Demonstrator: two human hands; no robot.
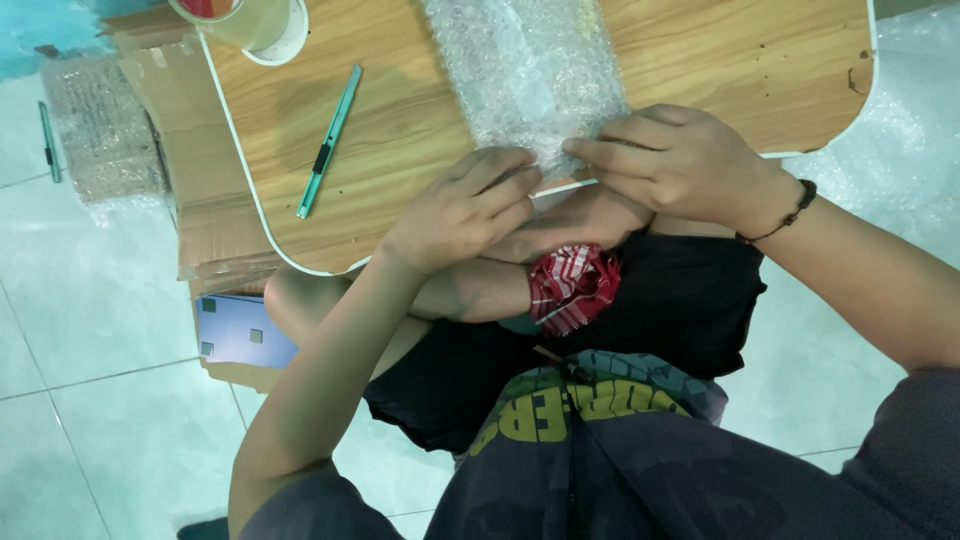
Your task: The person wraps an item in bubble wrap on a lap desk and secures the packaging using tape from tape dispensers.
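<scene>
A strip of clear bubble wrap [525, 65] lies across the low wooden table [400, 130], running from its far edge to the near edge. My left hand [460, 210] presses its fingers on the wrap's near end at the table's edge. My right hand [675, 160], with a dark cord bracelet at the wrist, pinches the same near end from the right. Whether anything lies inside the wrap cannot be seen. Both hands touch each other above my crossed legs.
A teal utility knife [328, 142] lies on the table left of the wrap. A roll of tape [250, 22] sits at the far left corner. Flattened cardboard [190, 170], a wrapped bundle [100, 130] and a second knife [48, 140] lie on the tiled floor at left. More bubble wrap [900, 130] is on the right.
</scene>
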